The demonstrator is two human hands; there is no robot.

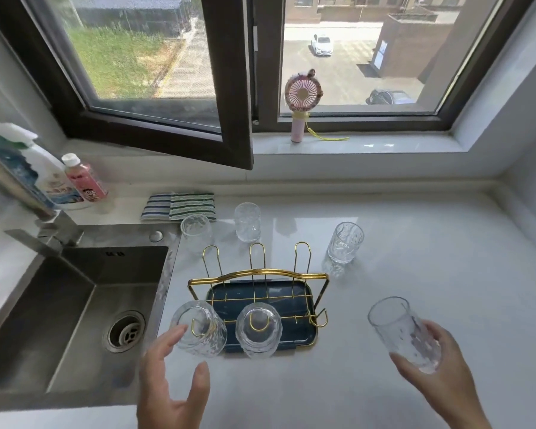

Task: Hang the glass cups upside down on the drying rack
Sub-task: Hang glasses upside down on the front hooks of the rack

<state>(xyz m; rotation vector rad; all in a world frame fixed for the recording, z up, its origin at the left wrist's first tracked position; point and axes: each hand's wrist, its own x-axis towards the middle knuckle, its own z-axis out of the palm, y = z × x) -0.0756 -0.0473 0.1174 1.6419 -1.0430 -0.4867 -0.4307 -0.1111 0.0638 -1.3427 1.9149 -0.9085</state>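
Glass cups being spread over the pale counter [415, 243], two already sitting upside down on the near prongs of the gold wire drying rack [258, 275], set on its dark blue tray [304, 331] near the counter's left edge beside the steel sink [75, 305]. Standing upright behind the rack: one cup at the left [195, 227], one at the middle [247, 222], one toward the right [344, 243]. Standing at the back left corner: a white spray bottle [48, 178] and a smaller pink bottle [85, 178], labels printed but blurring past reading. Lying folded near them, striped cloths [178, 206].

Hovering with fingers spread wide, the left hand [171, 385], index fingertip just touching the left hung cup [198, 332]; next to it, the middle hung cup [258, 331]. Wrapping around the base of a tilted cup [399, 329] above the counter's near right part, the right hand [437, 373].
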